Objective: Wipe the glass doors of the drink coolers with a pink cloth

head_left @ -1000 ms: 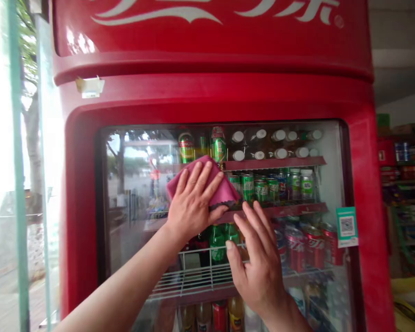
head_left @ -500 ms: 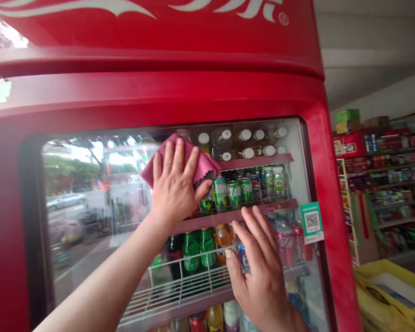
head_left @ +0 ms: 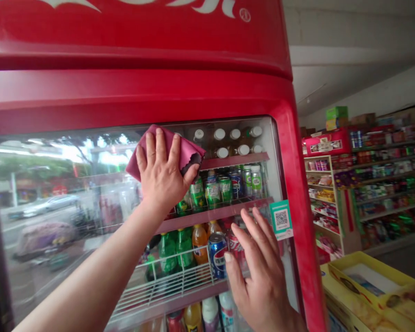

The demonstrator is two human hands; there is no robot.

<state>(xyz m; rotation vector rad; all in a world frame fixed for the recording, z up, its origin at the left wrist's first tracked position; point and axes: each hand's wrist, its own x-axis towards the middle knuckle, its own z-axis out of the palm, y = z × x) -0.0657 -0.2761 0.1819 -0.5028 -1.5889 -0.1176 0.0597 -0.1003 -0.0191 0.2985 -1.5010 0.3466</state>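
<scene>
My left hand (head_left: 163,168) lies flat with fingers spread on a pink cloth (head_left: 133,166), holding it against the upper part of the fridge's glass door (head_left: 72,184). The cloth has a zigzag edge and a dark underside folded out near the thumb. Lower and to the right, my right hand (head_left: 259,272) is raised before the glass, fingers apart, with nothing in it; whether it touches the glass I cannot tell. Behind the glass stand a blue Pepsi can (head_left: 217,256), green bottles (head_left: 168,253), green cans (head_left: 212,191) and white-capped bottles (head_left: 242,150).
The red door frame (head_left: 290,184) surrounds the glass. A green QR code sticker (head_left: 281,220) is on its right side. Yellow boxes (head_left: 373,281) stand at lower right. Stocked store shelves (head_left: 390,184) line the back right. The glass reflects a street and a car.
The view has turned right, so the fridge sits further left and more shelves show. Against the glass, my left hand and the cloth have shifted slightly right. My right hand stays raised and spread.
</scene>
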